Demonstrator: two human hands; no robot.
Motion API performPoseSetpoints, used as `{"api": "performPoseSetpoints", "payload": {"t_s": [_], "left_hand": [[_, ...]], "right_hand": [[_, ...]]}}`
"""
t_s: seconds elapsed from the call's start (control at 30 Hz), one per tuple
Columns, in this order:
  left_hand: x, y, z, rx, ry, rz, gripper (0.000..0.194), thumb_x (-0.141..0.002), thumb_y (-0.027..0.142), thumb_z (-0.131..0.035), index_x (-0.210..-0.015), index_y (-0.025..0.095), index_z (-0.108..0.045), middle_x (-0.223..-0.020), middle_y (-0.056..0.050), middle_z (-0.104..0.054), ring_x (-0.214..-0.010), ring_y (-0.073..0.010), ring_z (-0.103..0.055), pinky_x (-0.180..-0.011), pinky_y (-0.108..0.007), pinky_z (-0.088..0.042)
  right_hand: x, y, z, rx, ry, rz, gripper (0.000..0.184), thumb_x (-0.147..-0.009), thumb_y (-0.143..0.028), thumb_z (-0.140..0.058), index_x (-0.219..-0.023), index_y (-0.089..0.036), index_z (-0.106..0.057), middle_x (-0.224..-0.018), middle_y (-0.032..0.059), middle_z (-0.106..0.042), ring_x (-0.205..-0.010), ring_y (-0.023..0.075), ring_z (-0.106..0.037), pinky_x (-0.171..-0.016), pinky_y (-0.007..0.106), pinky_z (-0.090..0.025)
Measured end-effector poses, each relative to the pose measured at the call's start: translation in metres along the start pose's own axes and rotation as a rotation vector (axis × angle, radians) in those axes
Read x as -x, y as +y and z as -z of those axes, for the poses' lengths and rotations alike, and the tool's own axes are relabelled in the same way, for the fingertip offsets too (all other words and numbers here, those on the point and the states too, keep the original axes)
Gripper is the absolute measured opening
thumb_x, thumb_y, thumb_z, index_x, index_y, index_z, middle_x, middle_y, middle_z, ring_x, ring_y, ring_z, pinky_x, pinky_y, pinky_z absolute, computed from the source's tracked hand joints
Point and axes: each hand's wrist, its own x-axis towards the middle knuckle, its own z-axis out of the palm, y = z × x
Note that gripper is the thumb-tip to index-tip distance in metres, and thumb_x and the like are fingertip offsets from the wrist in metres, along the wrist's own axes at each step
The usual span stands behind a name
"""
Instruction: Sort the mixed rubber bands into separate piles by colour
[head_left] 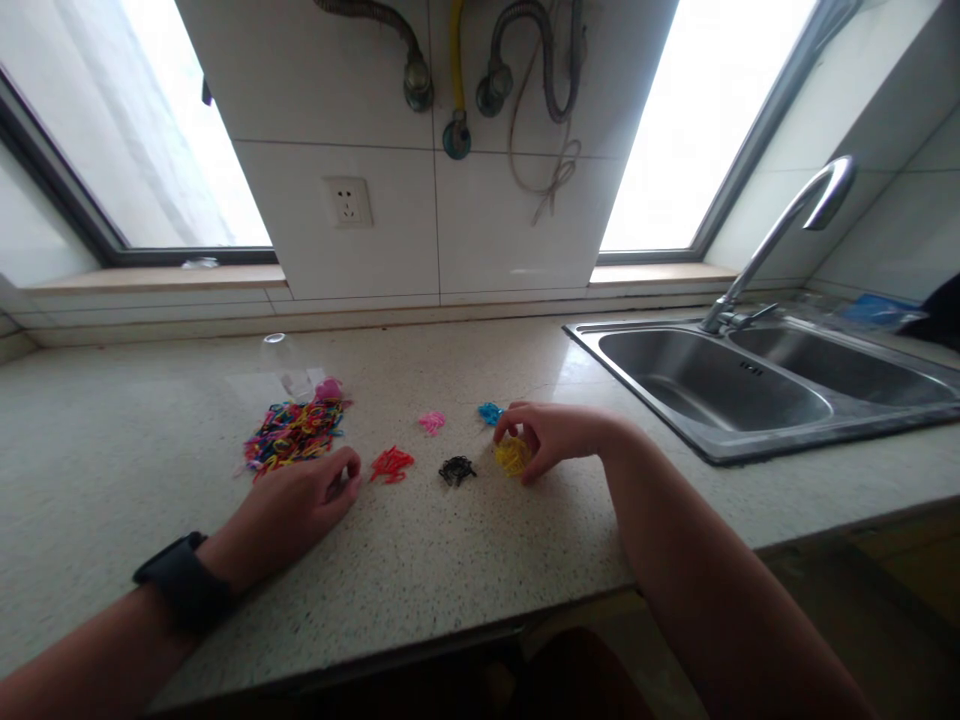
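Note:
My right hand [546,436] curves around a small heap of yellow rubber bands [512,456], its thumb and fingertips on the heap's edges. My left hand [315,490] rests on the counter with fingers curled and thumb against them; whatever may be in them is hidden. Just behind it lies a large mixed pile of multicoloured rubber bands [294,434], partly covered by the hand. Between the hands sit separate little heaps of red bands [391,464], black bands [456,470] and pink bands [432,423]. Blue bands [490,413] lie behind the yellow ones.
A clear plastic container [289,365] lies behind the mixed pile. On the right, a steel double sink [705,440] with a curved tap [780,235] is set into the speckled counter [360,590]. A tiled wall with a socket [348,202] and pipes stands behind.

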Motion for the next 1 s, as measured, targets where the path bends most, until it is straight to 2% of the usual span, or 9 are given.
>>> {"api": "performPoseSetpoints", "payload": {"t_s": [0.17, 0.37, 0.47, 0.6, 0.73, 0.8, 0.93, 1.0], "left_hand": [[0.000, 0.001, 0.002, 0.001, -0.007, 0.004, 0.025, -0.094, 0.042, -0.040, -0.097, 0.023, -0.056, -0.072, 0.000, -0.062, -0.061, -0.0149, -0.057, -0.057, -0.026, -0.031], [0.001, 0.001, 0.001, 0.020, 0.001, 0.003, 0.026, -0.094, 0.043, -0.040, -0.097, 0.023, -0.056, -0.072, 0.000, -0.062, -0.061, -0.0145, -0.057, -0.056, -0.026, -0.032], [0.000, 0.000, 0.001, 0.016, 0.005, -0.004, 0.025, -0.094, 0.042, -0.040, -0.096, 0.023, -0.056, -0.072, 0.000, -0.062, -0.060, -0.0144, -0.057, -0.057, -0.026, -0.032], [0.000, 0.001, 0.001, 0.013, 0.003, -0.001, 0.023, -0.094, 0.040, -0.041, -0.096, 0.023, -0.056, -0.072, 0.001, -0.062, -0.061, -0.0148, -0.057, -0.057, -0.026, -0.032], [0.000, 0.001, 0.001, 0.011, 0.002, 0.006, 0.022, -0.094, 0.040, -0.042, -0.096, 0.023, -0.056, -0.073, 0.001, -0.062, -0.062, -0.0150, -0.057, -0.058, -0.026, -0.032], [0.001, 0.001, 0.000, 0.011, -0.003, 0.002, 0.022, -0.094, 0.040, -0.042, -0.096, 0.023, -0.056, -0.073, 0.001, -0.062, -0.062, -0.0149, -0.057, -0.058, -0.026, -0.032], [0.002, 0.001, 0.001, 0.011, -0.003, 0.009, 0.023, -0.094, 0.040, -0.041, -0.097, 0.023, -0.056, -0.072, 0.001, -0.061, -0.061, -0.0150, -0.057, -0.057, -0.026, -0.031], [0.002, 0.001, 0.002, 0.009, -0.006, 0.010, 0.023, -0.094, 0.041, -0.041, -0.096, 0.023, -0.056, -0.072, 0.001, -0.061, -0.061, -0.0148, -0.057, -0.057, -0.026, -0.031]], "right_hand": [[0.000, 0.000, -0.001, -0.061, -0.008, 0.010, 0.055, -0.061, -0.041, -0.087, -0.108, -0.019, -0.068, -0.106, 0.0065, -0.058, -0.072, 0.0115, -0.057, -0.067, 0.025, -0.047], [0.004, -0.001, 0.005, -0.093, 0.019, -0.042, 0.059, -0.063, -0.042, -0.085, -0.115, -0.018, -0.067, -0.101, 0.0066, -0.063, -0.074, 0.0137, -0.058, -0.066, 0.025, -0.046], [0.006, -0.001, 0.007, -0.071, 0.010, -0.066, 0.051, -0.069, -0.035, -0.081, -0.115, -0.018, -0.068, -0.100, 0.0066, -0.066, -0.075, 0.0142, -0.059, -0.067, 0.025, -0.047], [0.005, 0.001, 0.007, -0.099, -0.035, -0.087, 0.038, -0.075, -0.027, -0.074, -0.111, -0.016, -0.069, -0.088, 0.0052, -0.069, -0.076, 0.0151, -0.062, -0.068, 0.026, -0.048], [0.004, 0.007, 0.006, -0.173, -0.047, -0.095, 0.033, -0.077, -0.023, -0.068, -0.110, -0.015, -0.068, -0.083, 0.0047, -0.070, -0.068, 0.0137, -0.063, -0.063, 0.025, -0.048], [0.002, 0.011, 0.005, -0.201, 0.008, -0.104, 0.029, -0.080, -0.021, -0.063, -0.108, -0.015, -0.068, -0.078, 0.0037, -0.069, -0.061, 0.0124, -0.063, -0.057, 0.024, -0.047], [-0.005, 0.025, 0.003, -0.229, 0.261, -0.129, 0.022, -0.081, -0.019, -0.057, -0.101, -0.016, -0.068, -0.069, 0.0011, -0.063, -0.052, 0.0104, -0.058, -0.050, 0.022, -0.046], [-0.009, 0.033, 0.002, -0.249, 0.331, -0.139, 0.020, -0.081, -0.019, -0.055, -0.098, -0.016, -0.067, -0.065, 0.0000, -0.061, -0.050, 0.0102, -0.057, -0.048, 0.022, -0.045]]}}
